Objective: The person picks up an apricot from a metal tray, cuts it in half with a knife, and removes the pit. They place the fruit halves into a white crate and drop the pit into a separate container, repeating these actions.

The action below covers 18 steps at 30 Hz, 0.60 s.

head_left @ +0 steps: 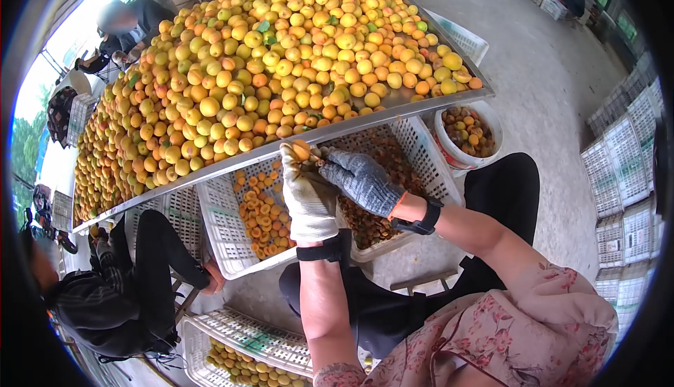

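My left hand [307, 201], in a whitish work glove, is closed around an apricot [301, 150] just off the near edge of the metal table [344, 128]. My right hand [361, 180], in a grey knit glove with an orange cuff, meets the fruit from the right. Its fingers are pinched together; a small dark thing shows at their tips, too small to name. Under my hands stand two white plastic crates. Orange apricot halves [261, 218] lie in the left crate [219, 208]; brownish pieces [368, 222] fill the right crate [421, 152].
A big heap of whole apricots [281, 57] covers the table. A white bucket [489, 116] of darker fruit stands right of the crates. Another crate [246, 327] of fruit sits low at the left. Co-workers [105, 296] sit at the left; stacked crates [625, 169] line the right.
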{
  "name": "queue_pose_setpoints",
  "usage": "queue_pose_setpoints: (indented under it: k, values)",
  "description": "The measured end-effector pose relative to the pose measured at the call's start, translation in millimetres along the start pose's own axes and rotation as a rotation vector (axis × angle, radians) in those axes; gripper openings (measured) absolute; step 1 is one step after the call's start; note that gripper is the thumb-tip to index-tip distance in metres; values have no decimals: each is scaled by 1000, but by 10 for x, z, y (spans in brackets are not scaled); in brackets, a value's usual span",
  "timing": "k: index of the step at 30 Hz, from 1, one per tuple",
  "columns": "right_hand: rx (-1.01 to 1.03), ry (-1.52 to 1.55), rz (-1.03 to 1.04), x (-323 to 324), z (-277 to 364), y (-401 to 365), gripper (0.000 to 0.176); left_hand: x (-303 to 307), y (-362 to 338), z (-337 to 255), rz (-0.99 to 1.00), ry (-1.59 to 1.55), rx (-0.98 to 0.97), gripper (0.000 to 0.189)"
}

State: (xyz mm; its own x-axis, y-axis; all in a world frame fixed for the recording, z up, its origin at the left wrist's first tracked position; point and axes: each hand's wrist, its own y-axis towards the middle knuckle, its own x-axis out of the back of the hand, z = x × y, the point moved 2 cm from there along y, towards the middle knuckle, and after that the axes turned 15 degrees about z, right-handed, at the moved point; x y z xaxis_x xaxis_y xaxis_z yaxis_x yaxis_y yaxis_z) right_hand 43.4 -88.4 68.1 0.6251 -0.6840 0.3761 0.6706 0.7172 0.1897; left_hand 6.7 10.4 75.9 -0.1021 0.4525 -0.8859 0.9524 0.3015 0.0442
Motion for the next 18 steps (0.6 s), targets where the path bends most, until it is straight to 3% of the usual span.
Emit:
queue_pose_setpoints:
  k: [3, 4, 7, 8, 11, 15, 18]
  values:
    - [-25, 27, 25, 84, 74, -9, 32, 174, 77, -49, -17, 159, -15, 34]
    - [-151, 88, 81, 125, 124, -1, 29, 129, 73, -25, -42, 201, -82, 31]
    - [-117, 168, 70, 142, 57, 30, 27, 177, 76, -93, 68, 399, -118, 37]
    - [-119, 170, 71, 142, 41, 25, 27, 197, 76, -91, 45, 317, -126, 34]
    - [-216, 238, 117, 127, 92, 14, 26, -48, 6, -207, -3, 470, -153, 28]
    - [-94, 235, 47, 129, 175, 38, 27, -86, -19, -241, 14, 588, -109, 25]
    - [55, 39, -43, 50, 87, 57, 27, 2, -1, -147, 36, 404, -164, 21]
